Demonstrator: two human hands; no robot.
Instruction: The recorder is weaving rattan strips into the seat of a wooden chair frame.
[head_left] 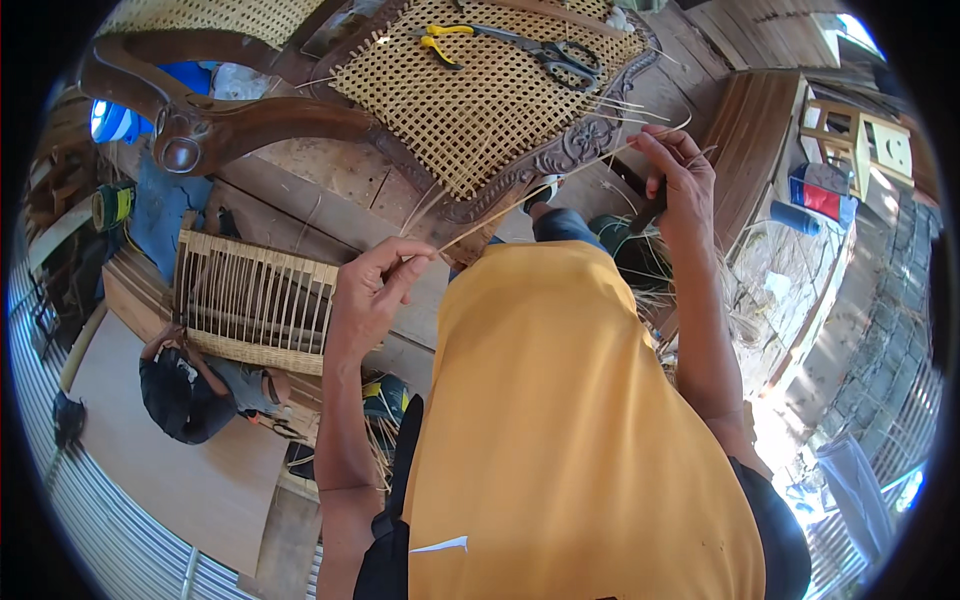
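Between my two hands a thin, pale cane strip (500,215) is stretched at a slant. My left hand (372,290) pinches its lower end between thumb and fingertips. Higher up, my right hand (684,185) grips the other end, and loose ends curl past its fingers. A dark, narrow object (648,213) sticks out below the right palm; its kind is unclear. Just beyond the strip lies a woven cane panel (470,115) in a carved dark wood frame (590,140). Several loose strands poke out at the frame's right edge.
Pliers with yellow handles (440,46) and black-handled scissors (570,66) rest on the panel. A curved wooden armrest (270,122) juts out at the left. Another person (185,390) sits at lower left beside a slatted woven frame (260,300). Planks (745,150) stand at right.
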